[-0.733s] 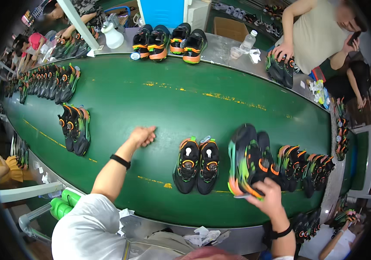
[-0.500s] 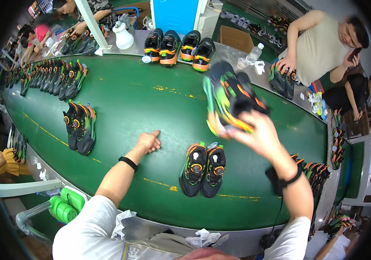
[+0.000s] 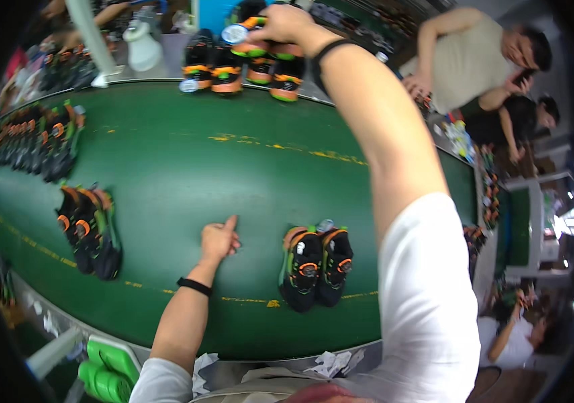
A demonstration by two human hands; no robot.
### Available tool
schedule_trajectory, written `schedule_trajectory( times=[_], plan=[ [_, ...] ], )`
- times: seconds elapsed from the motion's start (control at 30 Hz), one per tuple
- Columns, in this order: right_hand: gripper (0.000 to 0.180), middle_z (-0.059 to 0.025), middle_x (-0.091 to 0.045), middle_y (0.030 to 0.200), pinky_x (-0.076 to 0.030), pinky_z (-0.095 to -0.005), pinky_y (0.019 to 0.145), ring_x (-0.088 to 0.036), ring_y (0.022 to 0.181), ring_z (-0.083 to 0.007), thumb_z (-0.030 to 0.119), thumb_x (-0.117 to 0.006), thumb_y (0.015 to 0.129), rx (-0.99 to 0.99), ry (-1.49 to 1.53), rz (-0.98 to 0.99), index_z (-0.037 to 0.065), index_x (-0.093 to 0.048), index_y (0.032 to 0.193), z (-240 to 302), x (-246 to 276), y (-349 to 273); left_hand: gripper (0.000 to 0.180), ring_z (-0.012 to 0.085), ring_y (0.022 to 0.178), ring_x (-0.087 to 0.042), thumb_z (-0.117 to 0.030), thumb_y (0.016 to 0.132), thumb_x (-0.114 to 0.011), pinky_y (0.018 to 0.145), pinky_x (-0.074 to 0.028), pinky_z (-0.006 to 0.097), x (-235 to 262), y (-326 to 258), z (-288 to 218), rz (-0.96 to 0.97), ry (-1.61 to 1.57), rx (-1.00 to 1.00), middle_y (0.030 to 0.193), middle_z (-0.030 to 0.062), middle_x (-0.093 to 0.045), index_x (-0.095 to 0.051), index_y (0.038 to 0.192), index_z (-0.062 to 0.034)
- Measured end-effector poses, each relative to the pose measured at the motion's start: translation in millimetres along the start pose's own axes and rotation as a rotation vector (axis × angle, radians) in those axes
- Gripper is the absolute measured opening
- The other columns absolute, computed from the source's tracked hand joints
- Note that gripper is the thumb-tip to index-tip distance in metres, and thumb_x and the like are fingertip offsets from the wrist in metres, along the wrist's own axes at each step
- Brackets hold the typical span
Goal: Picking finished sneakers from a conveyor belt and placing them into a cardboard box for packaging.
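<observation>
At the far edge my right hand (image 3: 287, 28) is closed on the heel end of black sneakers (image 3: 247, 15) with orange and green trim. They are held just above a row of similar sneakers (image 3: 226, 75), heels toward me; my hand partly hides them. A round white-and-blue tag (image 3: 235, 35) shows beside my fingers. My left hand (image 3: 218, 242) is over the green belt, holding nothing, one finger stretched forward and the others loosely bent. To its right stands a pair of black sneakers (image 3: 315, 269) with orange dials, toes toward me.
More sneakers (image 3: 89, 228) stand on the belt (image 3: 247, 174) at left, with a long row (image 3: 38, 141) behind them. A white spray bottle (image 3: 142, 47) and a post (image 3: 89, 37) are at the far left edge. A co-worker (image 3: 465, 60) stands at far right. Crumpled paper (image 3: 334, 363) lies at the near edge.
My right hand has carried the held sneakers from above the belt's right side to the far edge, by the row there. The view has shifted; my left hand stays over the belt.
</observation>
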State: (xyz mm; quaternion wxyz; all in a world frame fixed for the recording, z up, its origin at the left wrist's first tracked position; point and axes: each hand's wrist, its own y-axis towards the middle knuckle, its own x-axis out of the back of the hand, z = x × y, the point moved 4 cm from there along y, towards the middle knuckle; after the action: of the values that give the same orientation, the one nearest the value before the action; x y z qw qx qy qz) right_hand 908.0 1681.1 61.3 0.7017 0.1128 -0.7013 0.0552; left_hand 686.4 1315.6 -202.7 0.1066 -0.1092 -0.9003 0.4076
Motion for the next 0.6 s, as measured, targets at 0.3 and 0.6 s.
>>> schedule_trajectory(
  times=[0.3,0.6],
  plan=[
    [0.077,-0.0126,-0.071,0.113,-0.042,-0.0523,0.098,-0.067,0.107,-0.0293,0.067,-0.068,0.076,-0.122,-0.263,-0.08,0.012,-0.056,0.129,-25.7,-36.4,19.5,0.051,0.0151,0.035,-0.052,-0.044,0.092,-0.062,0.033,-0.037,0.028,-4.0,12.5,-7.2,0.068,0.021,0.009,0.054,0.011,-0.062,-0.062,0.068,0.0012],
    [0.075,-0.0211,-0.053,0.136,-0.04,-0.0493,0.107,-0.048,0.129,-0.0362,0.058,-0.06,0.086,-0.175,-0.109,-0.107,0.004,-0.05,0.136,-13.7,0.5,-4.0,0.048,0.0155,0.038,-0.055,-0.04,0.092,-0.063,0.036,-0.041,0.029,9.8,-2.2,-9.5,0.035,-0.009,0.005,0.055,0.0106,-0.063,-0.063,0.068,0.0015]
  ],
)
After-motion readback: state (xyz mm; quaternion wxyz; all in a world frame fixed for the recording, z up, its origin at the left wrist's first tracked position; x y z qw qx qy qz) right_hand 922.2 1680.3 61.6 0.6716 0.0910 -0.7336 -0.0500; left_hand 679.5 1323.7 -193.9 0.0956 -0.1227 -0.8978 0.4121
